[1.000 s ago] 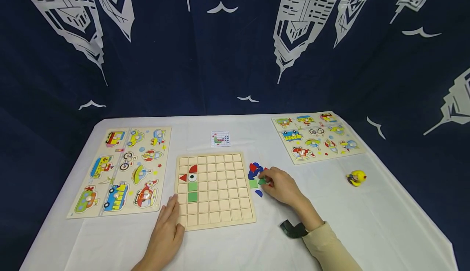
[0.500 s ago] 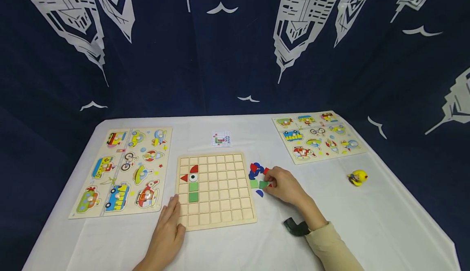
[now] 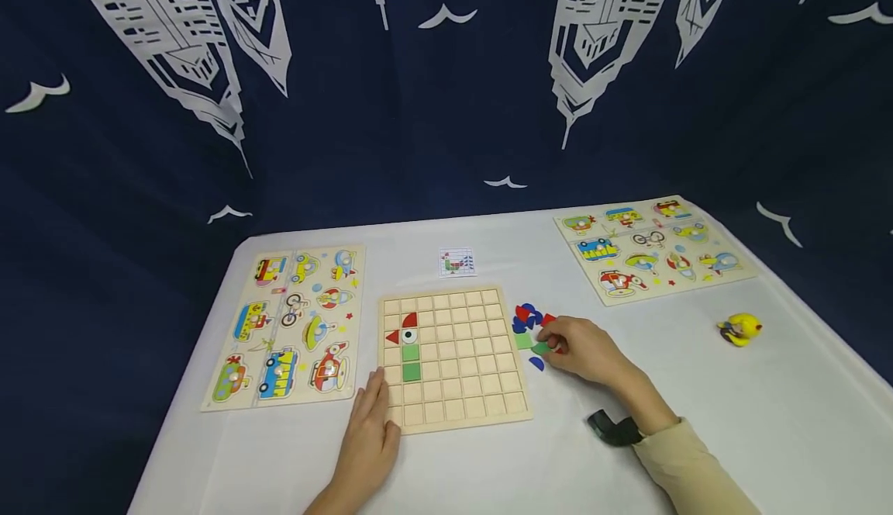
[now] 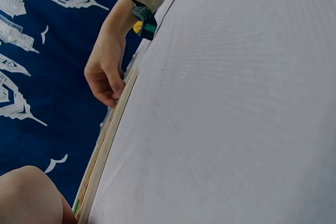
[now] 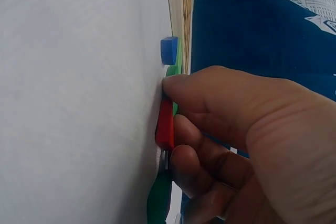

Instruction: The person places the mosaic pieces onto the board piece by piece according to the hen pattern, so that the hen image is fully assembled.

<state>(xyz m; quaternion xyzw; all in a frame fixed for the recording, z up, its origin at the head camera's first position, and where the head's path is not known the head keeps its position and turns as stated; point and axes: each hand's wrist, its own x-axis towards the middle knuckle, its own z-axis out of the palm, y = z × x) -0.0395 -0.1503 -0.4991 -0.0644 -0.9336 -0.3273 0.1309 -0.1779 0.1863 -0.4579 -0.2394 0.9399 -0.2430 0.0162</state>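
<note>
A wooden grid board (image 3: 460, 375) lies at the table's middle; a red triangle (image 3: 393, 336), an eye tile, a red quarter-round and two green squares (image 3: 411, 362) fill cells in its left columns. My left hand (image 3: 377, 414) rests flat on the board's front-left corner, fingers straight. My right hand (image 3: 547, 342) sits just right of the board on a small pile of red, blue and green pieces (image 3: 526, 319). In the right wrist view its thumb and a finger pinch a red piece (image 5: 165, 124) against the cloth, with a green piece (image 5: 160, 198) below and a blue piece (image 5: 169, 50) beyond.
A small pattern card (image 3: 457, 262) lies behind the board. Vehicle peg puzzles lie at the left (image 3: 293, 325) and at the back right (image 3: 652, 245). A yellow toy (image 3: 741, 329) sits far right. A dark printed curtain hangs behind the white-clothed table (image 3: 698, 391).
The head view has swung left, so everything sits further right in frame. My right hand stays at the pile, its fingers working the pieces; my left hand keeps its place on the board.
</note>
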